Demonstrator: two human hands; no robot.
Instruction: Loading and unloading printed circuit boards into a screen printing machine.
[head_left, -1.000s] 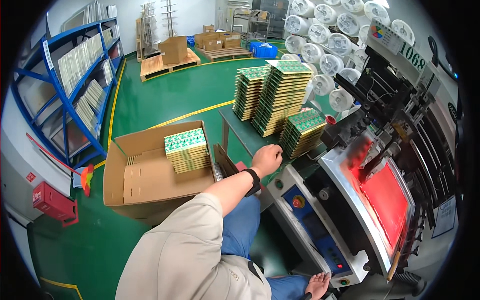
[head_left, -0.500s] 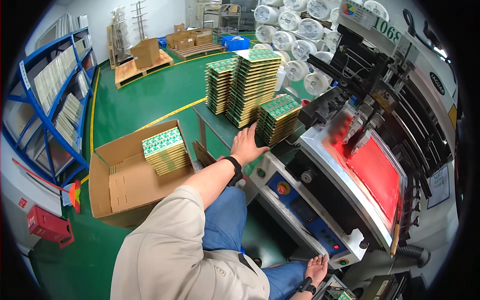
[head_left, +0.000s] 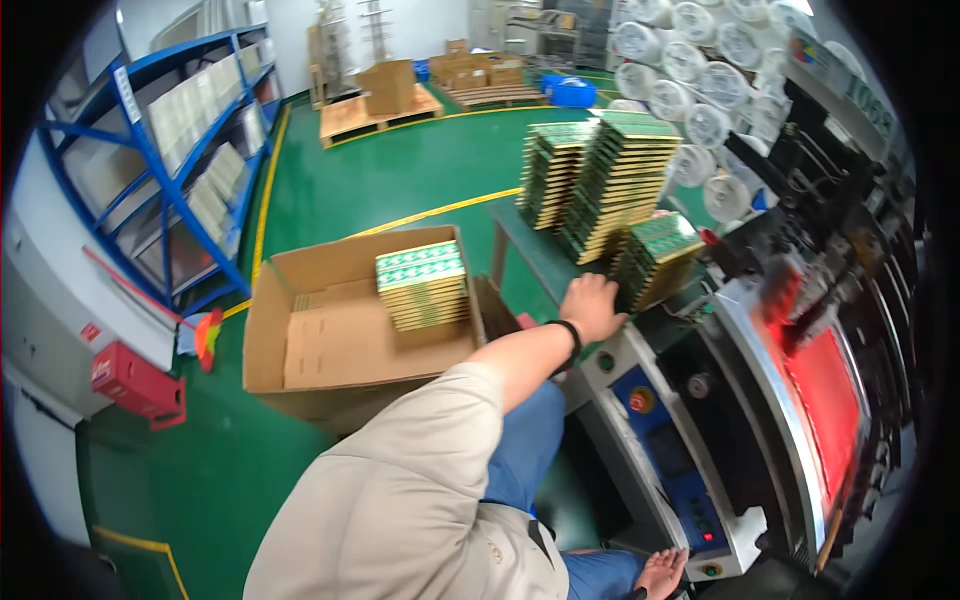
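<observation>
My left hand [head_left: 592,308] is stretched out to the near side of a short stack of green circuit board panels [head_left: 657,262]. Its thumb is apart from the fingers, and the fingertips are blurred against the stack's lower edge; I see nothing held. Behind stand two taller stacks of the same panels, a big one [head_left: 622,185] and a narrower one [head_left: 553,180], on a dark green table [head_left: 520,240]. Palm up, my right hand [head_left: 662,574] lies by the lower front corner of the printing machine [head_left: 738,540], fingers loosely apart and holding nothing.
Left of my arm stands an open cardboard box [head_left: 330,365] with a stack of panels [head_left: 422,285] inside. The machine's red screen [head_left: 828,400] is at the right. A blue rack [head_left: 185,185] is at the far left, and pallets [head_left: 380,118] lie at the back.
My view has swung left, so everything sits farther right in the picture. My left hand stays beside the short stack, its fingers a little more bent. My right hand stays by the machine's corner.
</observation>
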